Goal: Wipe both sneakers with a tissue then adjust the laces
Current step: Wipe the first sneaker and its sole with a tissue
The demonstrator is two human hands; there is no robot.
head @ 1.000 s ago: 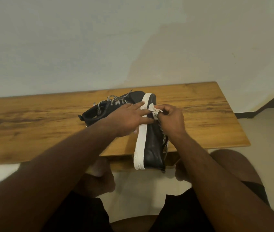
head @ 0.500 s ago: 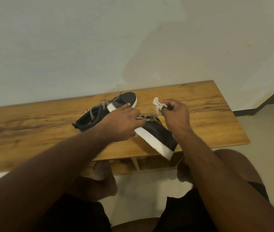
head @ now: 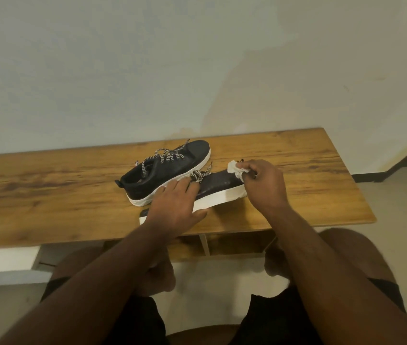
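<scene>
Two black sneakers with white soles and zigzag laces sit on the wooden table (head: 48,195). The far sneaker (head: 170,168) stands upright, toe toward the wall. The near sneaker (head: 218,189) lies upright in front of it, toe pointing right. My left hand (head: 176,207) grips its heel half, fingers over the top by the laces and thumb against the white sole. My right hand (head: 263,183) pinches a crumpled white tissue (head: 234,168) at the toe of the near sneaker.
The table stands against a pale wall. Its front edge runs just above my knees and its right end lies near a dark skirting. A shelf shows under the tabletop. Bare wood lies to the left and right of the sneakers.
The near sneaker went from standing on its side, sole up, to lying flat on the table with its toe swung to the right. My right hand with the tissue moved to the toe.
</scene>
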